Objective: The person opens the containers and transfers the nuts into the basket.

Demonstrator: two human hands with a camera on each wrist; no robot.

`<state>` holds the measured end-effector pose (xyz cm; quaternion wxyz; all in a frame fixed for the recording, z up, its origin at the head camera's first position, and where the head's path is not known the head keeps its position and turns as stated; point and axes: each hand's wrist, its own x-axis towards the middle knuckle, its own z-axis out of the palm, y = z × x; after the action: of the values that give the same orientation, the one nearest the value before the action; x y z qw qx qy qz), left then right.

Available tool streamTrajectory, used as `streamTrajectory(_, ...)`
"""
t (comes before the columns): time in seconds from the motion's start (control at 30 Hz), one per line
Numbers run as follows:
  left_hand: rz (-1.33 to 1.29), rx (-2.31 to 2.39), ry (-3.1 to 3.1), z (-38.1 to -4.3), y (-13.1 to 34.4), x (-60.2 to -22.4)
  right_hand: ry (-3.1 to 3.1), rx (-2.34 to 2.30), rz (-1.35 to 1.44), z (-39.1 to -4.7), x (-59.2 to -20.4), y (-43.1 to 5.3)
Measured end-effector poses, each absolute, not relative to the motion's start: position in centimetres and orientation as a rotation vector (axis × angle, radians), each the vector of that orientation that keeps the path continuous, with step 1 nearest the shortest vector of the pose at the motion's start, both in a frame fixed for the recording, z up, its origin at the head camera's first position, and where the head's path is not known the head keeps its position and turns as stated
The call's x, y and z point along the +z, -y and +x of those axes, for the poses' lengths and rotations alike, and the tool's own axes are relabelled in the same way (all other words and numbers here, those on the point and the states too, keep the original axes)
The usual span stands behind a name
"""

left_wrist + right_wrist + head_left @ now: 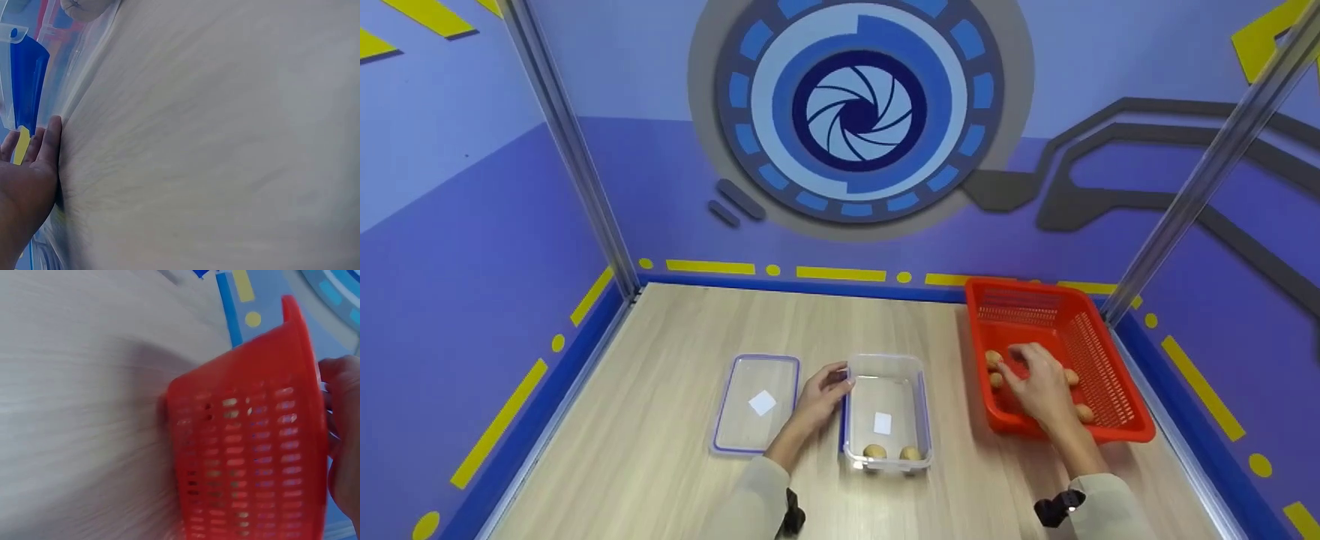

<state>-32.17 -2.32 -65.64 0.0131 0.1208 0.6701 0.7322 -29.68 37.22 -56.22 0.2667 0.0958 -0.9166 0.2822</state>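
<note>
A clear plastic container [926, 405] sits at mid-table with two round, tan, walnut-like things [874, 451] at its near end. My left hand [819, 397] touches the container's left side, thumb and fingers near the rim; in the left wrist view its fingers [52, 138] look fairly straight beside a blue flap [28, 79]. My right hand [1041, 384] is inside the red basket [1110, 360], fingers bent and apart from the thumb. Beside its thumb lie walnut-like things [994, 359]; no held thing shows. The basket's wall hides part of this hand in the right wrist view.
A clear lid with a purple edge [735, 416] and a white label lies left of the container. Metal posts [585, 172] and printed panels [645, 195] bound the wooden table [660, 360] at the back and sides.
</note>
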Motion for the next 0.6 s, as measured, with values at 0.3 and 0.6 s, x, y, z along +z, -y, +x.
streamTrajectory(0.3, 0.334, 2.278, -2.085, -32.0, 2.4, -65.7, 2.479, 0.862, 0.431, -28.8, -53.8, -32.3)
streamTrajectory(0.6, 0.350, 2.290, -2.071, -32.2, 2.1, -65.7, 2.401, 0.824, 0.713, -27.5, -53.9, -26.9)
